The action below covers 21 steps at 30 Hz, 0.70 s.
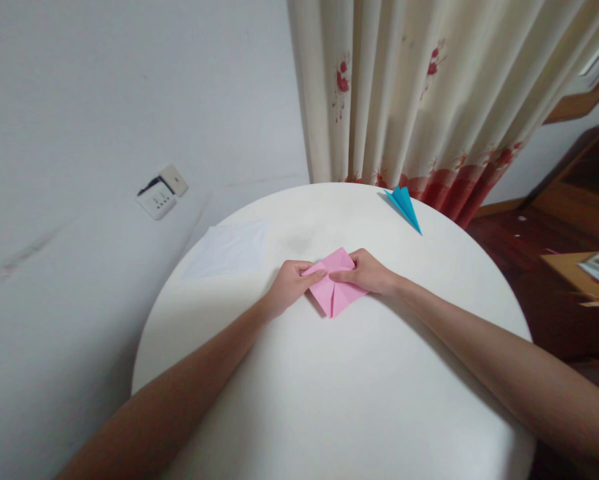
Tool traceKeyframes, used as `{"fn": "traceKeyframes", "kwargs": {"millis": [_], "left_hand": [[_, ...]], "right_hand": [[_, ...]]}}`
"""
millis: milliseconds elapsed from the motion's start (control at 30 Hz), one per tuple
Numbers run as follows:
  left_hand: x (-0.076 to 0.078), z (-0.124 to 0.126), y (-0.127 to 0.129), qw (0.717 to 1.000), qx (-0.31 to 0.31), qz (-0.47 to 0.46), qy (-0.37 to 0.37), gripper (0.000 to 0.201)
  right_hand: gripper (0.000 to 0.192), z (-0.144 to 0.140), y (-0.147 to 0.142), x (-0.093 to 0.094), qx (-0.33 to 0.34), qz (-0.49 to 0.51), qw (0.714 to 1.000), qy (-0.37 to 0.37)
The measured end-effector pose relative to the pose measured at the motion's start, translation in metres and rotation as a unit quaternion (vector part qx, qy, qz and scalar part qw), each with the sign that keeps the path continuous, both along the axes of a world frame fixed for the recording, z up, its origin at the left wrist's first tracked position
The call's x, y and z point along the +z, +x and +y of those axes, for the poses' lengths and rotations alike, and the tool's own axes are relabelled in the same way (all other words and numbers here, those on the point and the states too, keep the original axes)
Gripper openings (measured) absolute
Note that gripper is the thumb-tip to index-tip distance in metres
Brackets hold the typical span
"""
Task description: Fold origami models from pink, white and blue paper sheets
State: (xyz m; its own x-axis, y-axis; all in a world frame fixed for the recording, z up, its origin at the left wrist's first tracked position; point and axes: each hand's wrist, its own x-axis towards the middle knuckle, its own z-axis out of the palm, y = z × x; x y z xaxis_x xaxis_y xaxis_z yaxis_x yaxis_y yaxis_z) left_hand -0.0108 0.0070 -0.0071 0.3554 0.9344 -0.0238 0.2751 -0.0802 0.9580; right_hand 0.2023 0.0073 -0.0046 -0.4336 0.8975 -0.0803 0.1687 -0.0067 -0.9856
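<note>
A folded piece of pink paper (338, 301) is held between my two hands over the middle of the white table. It has a diamond-like outline, with creases and a slit running from its centre down to the near corner. My left hand (290, 285) pinches its left side, thumb on top and fingers underneath. On the right side, my right hand (367, 272) grips it the same way. Both thumbs point inward and almost meet near the centre. The fingers beneath the paper are mostly hidden.
A blue paper plane (405, 208) lies near the far right edge of the round white table (299, 400). White sheets (229, 248) rest at the left. Behind stand a wall with a socket (156, 200) and a curtain (404, 100). A cardboard box (569, 267) is at the right.
</note>
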Motion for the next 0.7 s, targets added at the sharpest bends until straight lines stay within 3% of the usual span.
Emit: {"fn": "traceKeyframes", "kwargs": {"millis": [333, 700], "left_hand": [[0.0026, 0.0017, -0.0025, 0.998, -0.050, 0.030, 0.015, 0.045], [0.0028, 0.0000, -0.0009, 0.998, -0.043, 0.034, 0.021, 0.046]], "right_hand": [[0.032, -0.0004, -0.0009, -0.0015, 0.005, -0.022, 1.000, 0.018], [0.037, -0.0005, -0.0004, 0.0000, 0.012, -0.013, 1.000, 0.006]]}}
